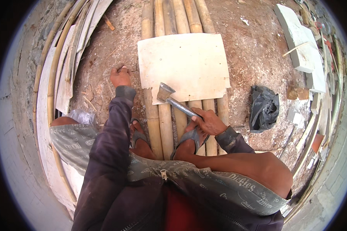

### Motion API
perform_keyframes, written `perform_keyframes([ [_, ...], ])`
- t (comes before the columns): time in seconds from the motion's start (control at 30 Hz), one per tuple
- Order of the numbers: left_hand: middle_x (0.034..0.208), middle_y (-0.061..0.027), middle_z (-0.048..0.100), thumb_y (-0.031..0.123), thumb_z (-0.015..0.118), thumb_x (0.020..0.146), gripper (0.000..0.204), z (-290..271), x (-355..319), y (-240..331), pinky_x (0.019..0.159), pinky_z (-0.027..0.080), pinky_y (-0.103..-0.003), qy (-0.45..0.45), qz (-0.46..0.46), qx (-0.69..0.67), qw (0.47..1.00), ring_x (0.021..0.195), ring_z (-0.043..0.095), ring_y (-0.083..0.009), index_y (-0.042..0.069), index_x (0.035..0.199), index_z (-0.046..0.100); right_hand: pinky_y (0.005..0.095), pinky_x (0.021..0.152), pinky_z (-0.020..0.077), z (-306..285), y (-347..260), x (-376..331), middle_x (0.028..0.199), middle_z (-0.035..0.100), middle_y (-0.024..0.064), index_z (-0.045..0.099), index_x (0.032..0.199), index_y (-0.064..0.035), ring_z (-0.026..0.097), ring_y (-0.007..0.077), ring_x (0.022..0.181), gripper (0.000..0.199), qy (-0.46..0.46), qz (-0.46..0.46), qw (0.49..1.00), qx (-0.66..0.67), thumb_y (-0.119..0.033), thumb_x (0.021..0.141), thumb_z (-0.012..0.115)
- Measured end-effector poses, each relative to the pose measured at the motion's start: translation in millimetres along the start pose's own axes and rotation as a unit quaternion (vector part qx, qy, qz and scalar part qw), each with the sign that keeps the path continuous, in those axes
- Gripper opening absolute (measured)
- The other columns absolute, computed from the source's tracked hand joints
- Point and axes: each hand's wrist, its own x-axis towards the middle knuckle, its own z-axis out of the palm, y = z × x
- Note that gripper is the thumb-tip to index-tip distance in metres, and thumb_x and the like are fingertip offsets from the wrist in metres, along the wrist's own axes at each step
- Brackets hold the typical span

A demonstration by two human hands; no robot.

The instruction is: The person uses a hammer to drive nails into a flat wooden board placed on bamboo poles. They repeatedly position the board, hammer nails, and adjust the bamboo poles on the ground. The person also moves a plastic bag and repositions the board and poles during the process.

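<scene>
A pale plywood sheet (185, 63) with a few small dark dots lies across several bamboo poles (165, 127) in front of me. My right hand (210, 122) is wrapped round the metal handle of a hatchet (181, 107). Its flared grey head is over the near edge of the sheet, left of the middle. To the left of the sheet, apart from it, my left hand (120, 76) is low over the dirt with its fingers curled closed. Whatever they may hold is hidden. My sandalled feet rest at the near part of the poles.
On the right, an open black plastic bag (264, 109) holds thin, nail-like pieces. Beyond it stand white blocks (298, 42) beside a pile of wood scraps. Boards and bamboo lengths (65, 65) line the left side. A clear plastic bag (81, 115) lies by my left knee.
</scene>
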Motion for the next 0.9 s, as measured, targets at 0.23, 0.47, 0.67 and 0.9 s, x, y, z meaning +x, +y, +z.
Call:
perform_keyframes([
  [0.23,0.096,-0.0095,0.066,0.003,0.058,0.093,0.019,27,-16,-3,0.068,0.053,-0.028,-0.12,0.082,0.077,0.986,0.077,0.063,-0.0148,-0.003,0.111,0.062,0.0409,0.072,0.0524,-56,70,-3,0.084,0.069,0.0197,0.071,0.097,0.0004,0.067,0.0338,0.077,0.019,0.49,-0.007,0.872,-0.001,-0.016,0.093,0.062],
  [0.47,0.097,-0.008,0.067,0.003,0.058,0.093,0.018,56,-48,6,0.071,0.053,-0.028,-0.199,0.118,0.087,0.969,0.079,0.063,-0.0133,-0.002,0.11,0.062,0.0442,0.083,0.0514,-97,214,-40,0.1,0.065,0.0216,0.071,0.1,-0.0025,0.064,0.0402,0.094,0.02,0.541,0.087,0.807,-0.221,0.0,0.082,0.062],
  [0.67,0.095,-0.0067,0.067,0.005,0.057,0.094,0.018,70,-65,14,0.073,0.052,-0.029,-0.254,0.14,0.105,0.951,0.078,0.062,-0.0128,-0.001,0.109,0.063,0.0437,0.08,0.0517,-93,180,-40,0.099,0.064,0.02,0.07,0.098,-0.0027,0.064,0.039,0.091,0.02,0.576,0.097,0.789,-0.188,0.002,0.081,0.06],
  [0.9,0.1,-0.0076,0.066,0.006,0.056,0.094,0.019,70,-57,2,0.074,0.051,-0.029,-0.266,0.131,0.095,0.95,0.08,0.061,-0.0143,0.0,0.11,0.063,0.0409,0.086,0.0531,-157,170,-89,0.106,0.069,0.0223,0.07,0.102,0.0019,0.068,0.0384,0.097,0.022,0.727,0.182,0.652,-0.111,-0.01,0.084,0.068],
])
